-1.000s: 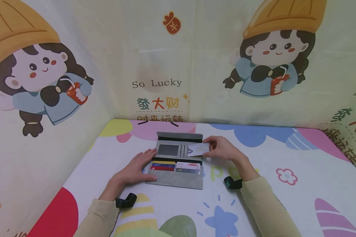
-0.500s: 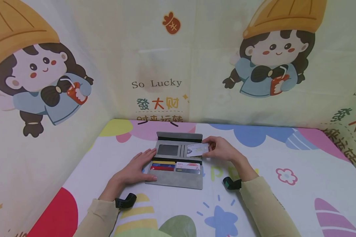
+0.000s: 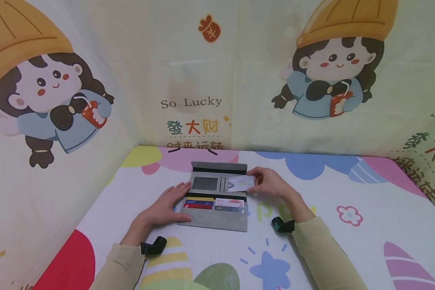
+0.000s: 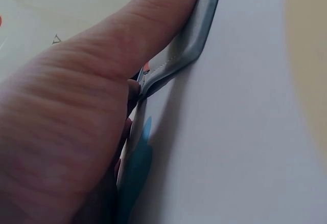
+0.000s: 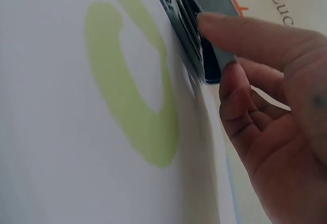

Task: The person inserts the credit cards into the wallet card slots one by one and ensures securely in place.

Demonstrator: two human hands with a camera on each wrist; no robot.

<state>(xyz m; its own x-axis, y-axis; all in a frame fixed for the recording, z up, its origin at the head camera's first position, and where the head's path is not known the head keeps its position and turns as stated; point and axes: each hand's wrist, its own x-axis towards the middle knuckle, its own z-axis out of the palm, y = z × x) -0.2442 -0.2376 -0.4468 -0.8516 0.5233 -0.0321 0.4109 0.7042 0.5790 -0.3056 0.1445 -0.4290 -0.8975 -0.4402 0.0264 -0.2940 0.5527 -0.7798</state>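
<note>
Fingers of my right hand pinch the white card at the open grey wallet's two o'clock slot; my left hand presses flat at nine. Tilted, the card might jam and buckle.

Open wallet mid-table, card in its far right slot.
</note>
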